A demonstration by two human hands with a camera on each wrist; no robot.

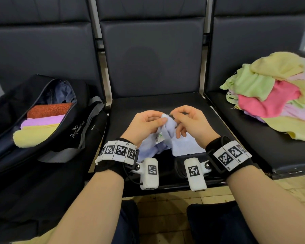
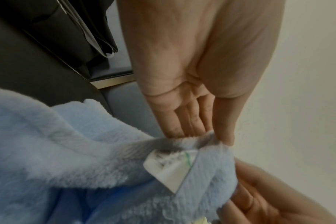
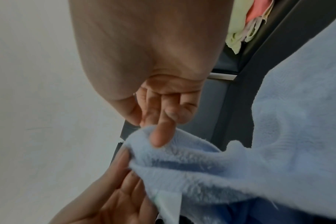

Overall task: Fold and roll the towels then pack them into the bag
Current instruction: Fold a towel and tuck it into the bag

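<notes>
**Pale blue fleece towel held at one edge, ready to be spread for folding**

Pale blue fleece towel (image 1: 167, 136) sits bunched on the middle black padded seat (image 1: 165, 104), lifted at its top edge by both hands.

At far left, a black zip-top duffel bag (image 1: 42, 124) lies open on the neighbouring seat, with three rolled towels, orange (image 1: 49, 110), lilac (image 1: 42, 121) and yellow (image 1: 33, 134), side by side inside it.

In the centre, the left hand (image 1: 144, 123) pinches the towel's edge between thumb and fingers, just above a white sewn-in label (image 2: 171, 168). Close beside it, the right hand (image 1: 188, 122) pinches the same edge with curled fingers.

At far right, a loose heap of yellow, green and pink cloths (image 1: 271, 95) waits on another seat.

To do this step well, I judge the hands should slide apart along the edge to find both corners, draw the towel taut, and lay it flat on the seat with the label turned inward before folding.
</notes>
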